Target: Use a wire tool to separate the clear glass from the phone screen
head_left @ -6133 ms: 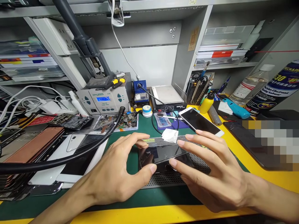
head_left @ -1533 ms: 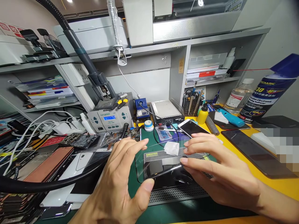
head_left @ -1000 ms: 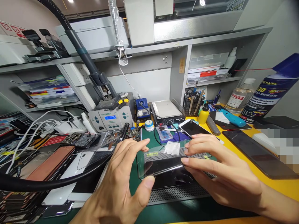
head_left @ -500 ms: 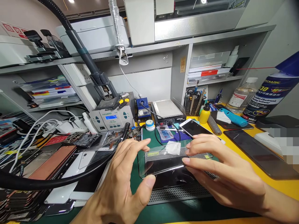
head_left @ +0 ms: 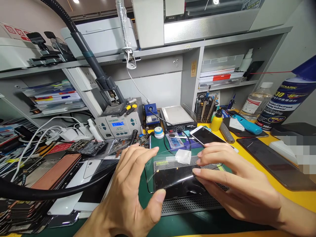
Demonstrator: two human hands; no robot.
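A clear phone screen glass [head_left: 151, 180] with a thin dark edge is tilted over a black phone screen [head_left: 184, 191]. My left hand [head_left: 138, 184] spans the left end of the glass, index fingertip by its far edge and thumb by its near edge. My right hand [head_left: 237, 181] grips the other end between thumb and fingers. Beneath lies a grey perforated pad [head_left: 190, 207] on a green mat [head_left: 197, 223]. A folded white wipe [head_left: 183, 157] rests just beyond the glass. My right fingers hide part of the glass's right end.
A hot-air station [head_left: 118, 123] and a flat heating plate [head_left: 176, 117] stand behind. A black hose [head_left: 74, 194] crosses the left side over stacked phone parts [head_left: 22, 210]. To the right are a white phone [head_left: 209, 136], a dark phone [head_left: 274, 161] and a spray can [head_left: 283, 98].
The glass has tilted slightly, and its reflections have shifted, with its dark edge showing more clearly. Both hands stay in nearly the same place.
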